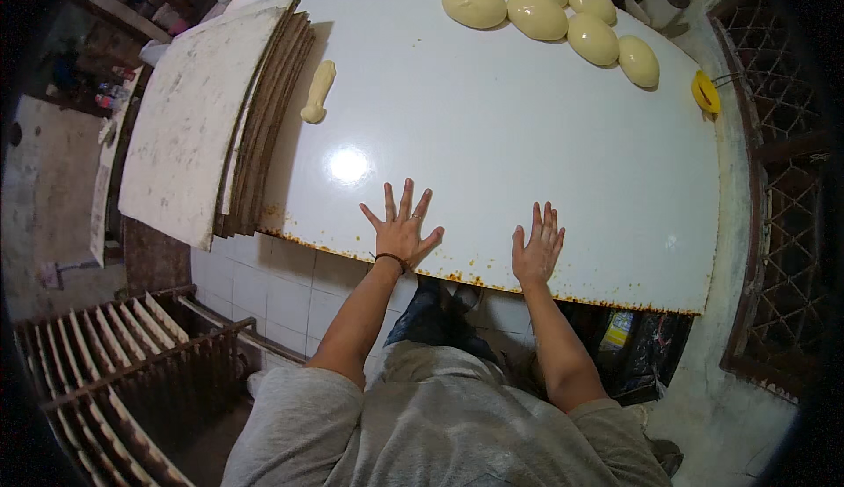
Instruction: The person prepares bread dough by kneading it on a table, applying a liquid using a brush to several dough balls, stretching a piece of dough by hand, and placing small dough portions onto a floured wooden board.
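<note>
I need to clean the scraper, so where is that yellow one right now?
In the head view, the yellow scraper lies at the far right edge of the white table, just right of the last of the dough loaves, well beyond the right hand.

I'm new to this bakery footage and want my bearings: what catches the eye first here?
Two bare hands, left hand and right hand, lie flat with spread fingers on the near edge of a white table. At its far end sit pale dough loaves; a stack of floured boards lies on the left.

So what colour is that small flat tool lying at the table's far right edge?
Yellow: the scraper lies on the white table, seen in the head view.
</note>
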Motion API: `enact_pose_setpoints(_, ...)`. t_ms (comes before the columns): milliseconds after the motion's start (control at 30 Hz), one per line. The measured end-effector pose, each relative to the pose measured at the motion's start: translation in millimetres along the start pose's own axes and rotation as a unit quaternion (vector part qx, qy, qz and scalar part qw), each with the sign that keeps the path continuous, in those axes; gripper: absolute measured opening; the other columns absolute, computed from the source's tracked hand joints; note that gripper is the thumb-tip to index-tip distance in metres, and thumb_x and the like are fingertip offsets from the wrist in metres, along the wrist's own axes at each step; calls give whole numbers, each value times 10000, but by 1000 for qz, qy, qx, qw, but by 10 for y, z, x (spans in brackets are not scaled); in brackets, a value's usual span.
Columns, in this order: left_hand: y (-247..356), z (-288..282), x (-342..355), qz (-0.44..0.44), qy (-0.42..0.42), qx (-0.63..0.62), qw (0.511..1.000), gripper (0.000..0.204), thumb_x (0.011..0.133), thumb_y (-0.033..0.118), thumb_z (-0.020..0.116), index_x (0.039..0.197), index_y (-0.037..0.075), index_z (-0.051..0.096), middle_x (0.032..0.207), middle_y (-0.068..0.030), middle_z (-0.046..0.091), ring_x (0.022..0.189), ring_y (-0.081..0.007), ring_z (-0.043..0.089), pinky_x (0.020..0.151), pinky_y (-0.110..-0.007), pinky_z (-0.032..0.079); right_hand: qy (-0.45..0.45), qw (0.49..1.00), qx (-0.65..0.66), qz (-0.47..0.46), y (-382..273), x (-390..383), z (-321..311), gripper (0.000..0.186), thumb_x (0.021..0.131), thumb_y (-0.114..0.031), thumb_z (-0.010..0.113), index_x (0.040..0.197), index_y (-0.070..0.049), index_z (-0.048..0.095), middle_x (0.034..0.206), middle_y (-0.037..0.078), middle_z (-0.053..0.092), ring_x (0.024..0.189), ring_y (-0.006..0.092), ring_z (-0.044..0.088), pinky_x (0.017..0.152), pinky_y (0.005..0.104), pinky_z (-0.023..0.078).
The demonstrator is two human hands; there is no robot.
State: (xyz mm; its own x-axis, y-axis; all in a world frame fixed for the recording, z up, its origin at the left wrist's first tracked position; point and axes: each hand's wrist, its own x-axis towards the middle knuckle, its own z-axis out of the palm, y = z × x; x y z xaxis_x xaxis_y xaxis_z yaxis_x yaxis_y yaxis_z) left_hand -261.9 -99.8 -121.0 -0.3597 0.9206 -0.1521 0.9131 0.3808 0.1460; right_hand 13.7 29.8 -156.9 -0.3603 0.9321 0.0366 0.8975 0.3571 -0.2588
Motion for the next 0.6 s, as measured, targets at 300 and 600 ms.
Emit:
enact_pose_setpoints(300, -55, -92, 23, 52, 3, -22, 998, 802, 942, 675, 566, 1671, 392, 390, 1822, -73, 107, 1638, -526, -3, 1097, -950, -13, -3, 1000, 5, 19, -17, 51, 94, 704, 1092, -407, 539, 1716, -200, 286, 1802, 92, 202, 1675, 274, 125, 1349, 553, 51)
enact_pose_setpoints(600, -285, 109, 61, 88, -32, 68, 993, 844, 945, 693, 556, 1703, 457, 272, 1838, 31, 25, 1655, -471, -84, 1090, -958, -9, -79, 966, -10, -247, -1952, 74, 43, 540, 1071, -508, 529, 1556, -276, 583, 1737, 144, 309, 1610, 388, 255, 1295, 625, 195)
